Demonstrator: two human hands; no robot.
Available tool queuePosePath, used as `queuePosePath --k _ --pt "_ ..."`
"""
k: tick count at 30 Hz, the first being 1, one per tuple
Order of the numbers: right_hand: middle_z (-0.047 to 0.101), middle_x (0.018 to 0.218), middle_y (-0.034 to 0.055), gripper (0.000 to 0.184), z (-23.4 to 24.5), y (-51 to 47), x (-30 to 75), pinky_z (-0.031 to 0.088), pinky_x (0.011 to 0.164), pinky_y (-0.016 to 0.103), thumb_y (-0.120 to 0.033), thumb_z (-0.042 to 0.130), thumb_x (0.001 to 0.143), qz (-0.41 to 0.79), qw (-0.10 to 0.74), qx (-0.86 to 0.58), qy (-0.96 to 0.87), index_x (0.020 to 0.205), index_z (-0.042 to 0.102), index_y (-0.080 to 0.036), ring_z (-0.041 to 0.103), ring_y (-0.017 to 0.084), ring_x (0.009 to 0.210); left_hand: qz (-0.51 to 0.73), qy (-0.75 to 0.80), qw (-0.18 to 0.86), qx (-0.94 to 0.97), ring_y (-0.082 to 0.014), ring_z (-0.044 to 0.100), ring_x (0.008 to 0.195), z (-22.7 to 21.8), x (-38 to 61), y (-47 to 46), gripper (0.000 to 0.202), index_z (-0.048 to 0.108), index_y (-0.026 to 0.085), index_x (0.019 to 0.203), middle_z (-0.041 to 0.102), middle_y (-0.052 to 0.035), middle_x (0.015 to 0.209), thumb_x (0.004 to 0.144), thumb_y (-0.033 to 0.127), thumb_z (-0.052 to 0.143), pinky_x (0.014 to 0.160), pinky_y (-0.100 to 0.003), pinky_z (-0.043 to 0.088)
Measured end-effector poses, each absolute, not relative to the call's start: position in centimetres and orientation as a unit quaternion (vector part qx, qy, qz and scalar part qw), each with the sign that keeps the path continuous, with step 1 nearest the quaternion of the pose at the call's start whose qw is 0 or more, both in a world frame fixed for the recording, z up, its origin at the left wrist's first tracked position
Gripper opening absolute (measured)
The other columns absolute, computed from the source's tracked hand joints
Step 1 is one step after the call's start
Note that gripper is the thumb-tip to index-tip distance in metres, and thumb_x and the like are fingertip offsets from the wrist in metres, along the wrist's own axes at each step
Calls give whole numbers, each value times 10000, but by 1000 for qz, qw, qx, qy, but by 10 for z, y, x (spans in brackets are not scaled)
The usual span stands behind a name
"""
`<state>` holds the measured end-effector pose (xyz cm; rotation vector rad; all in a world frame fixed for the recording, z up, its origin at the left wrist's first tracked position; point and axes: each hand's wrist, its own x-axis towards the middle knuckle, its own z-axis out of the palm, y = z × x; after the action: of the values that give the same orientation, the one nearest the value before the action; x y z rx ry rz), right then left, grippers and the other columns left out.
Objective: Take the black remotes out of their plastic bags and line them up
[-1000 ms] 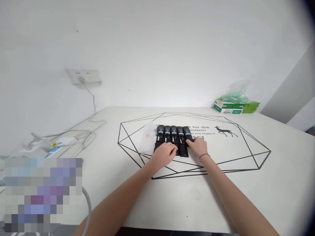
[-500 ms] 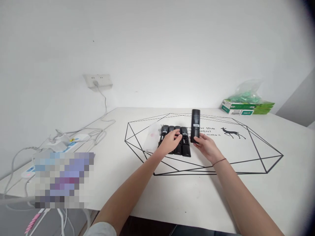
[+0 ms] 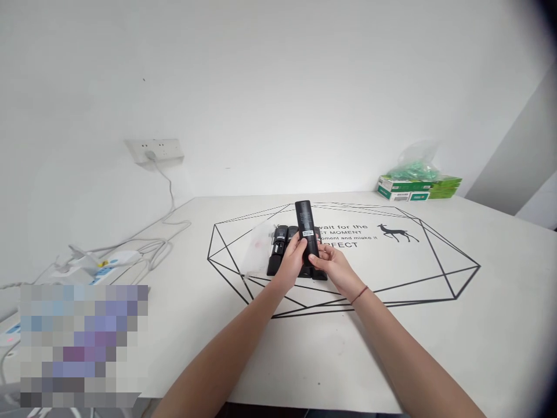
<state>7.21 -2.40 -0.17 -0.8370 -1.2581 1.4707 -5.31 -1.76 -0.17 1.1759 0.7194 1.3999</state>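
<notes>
A black remote control (image 3: 305, 217) with a white label on its back is raised above the table, tilted slightly, its back toward me. My left hand (image 3: 293, 260) grips its left side, thumb on the back. From the right, my right hand (image 3: 337, 264) holds the lower end, thumb also on the back. Behind and below lie several more black remotes (image 3: 278, 249) side by side, face down; the leftmost shows an uncovered battery compartment. My hands hide much of the others. A clear plastic bag (image 3: 256, 249) lies flat left of the row.
Green and white boxes (image 3: 402, 187) with a plastic bag of green items (image 3: 415, 168) on top stand at the back right. Power strips (image 3: 108, 267) and tangled white cables (image 3: 152, 249) lie on the left, beside a blurred-out patch. A wall socket (image 3: 159, 151) holds a plug.
My right hand has brought the remote leftward over the row. My left hand has left the row and now grips the same remote. The view has shifted slightly.
</notes>
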Motion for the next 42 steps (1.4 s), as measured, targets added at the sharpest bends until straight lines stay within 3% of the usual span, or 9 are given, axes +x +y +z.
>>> queuePosePath --k 8,12,17,21,26,31,36,39,42 --pt "605 687 -5 355 -4 -25 68 386 542 230 -397 719 636 589 480 -346 -550 847 552 -164 521 110 610 586 295 587 475 -209 578 1043 5 -63 -22 261 487 190 1082 600 -96 1153 860 326 471 886 -384 466" --pt "645 900 53 420 -5 -28 66 446 646 274 -410 650 694 521 468 -373 -608 1019 531 -173 586 164 787 594 315 562 482 -203 576 1044 -1 -61 -20 240 457 181 1057 607 -103 1126 857 309 490 909 -401 447" --pt "635 1011 79 464 -7 -32 63 456 761 333 -376 653 664 348 468 -458 -671 1066 521 -185 589 217 907 566 377 401 614 -184 549 1074 4 -55 -27 251 462 174 1030 601 -104 1113 834 311 539 949 -362 412" --pt "646 767 38 210 -6 -27 65 437 521 267 -293 499 723 428 489 -470 -598 897 540 -184 590 157 598 466 468 206 722 -211 547 1035 25 -85 -27 261 562 218 1049 608 -75 1103 859 374 475 941 -368 393" --pt "645 798 9 208 -4 -25 66 349 376 201 -263 509 675 527 523 -413 -527 865 442 -209 558 109 482 398 700 13 593 -293 513 1073 22 -161 -8 214 624 177 915 601 -145 1072 798 333 535 944 -398 342" --pt "637 757 3 198 -1 -30 65 334 358 194 -270 531 673 548 503 -400 -535 842 450 -206 554 106 469 246 801 129 530 -280 588 928 7 -196 0 307 600 188 827 660 -119 914 699 467 605 764 -322 396" --pt "635 737 10 207 1 -33 64 331 351 186 -329 583 711 549 482 -394 -557 822 468 -199 552 103 462 245 789 131 547 -240 600 841 3 -194 2 130 553 194 721 665 -93 862 722 323 571 692 -295 386" --pt "634 758 29 244 0 -34 63 362 352 188 -406 587 734 564 462 -384 -566 781 485 -189 573 112 490 359 772 150 502 -210 608 803 4 -192 5 106 498 198 754 661 -84 856 779 299 518 697 -298 408" --pt "626 757 39 273 1 -37 62 409 361 203 -444 577 749 578 435 -381 -575 748 508 -180 591 124 513 593 664 262 372 -145 620 682 9 -187 9 111 420 208 858 655 -75 907 839 301 478 661 -284 457"
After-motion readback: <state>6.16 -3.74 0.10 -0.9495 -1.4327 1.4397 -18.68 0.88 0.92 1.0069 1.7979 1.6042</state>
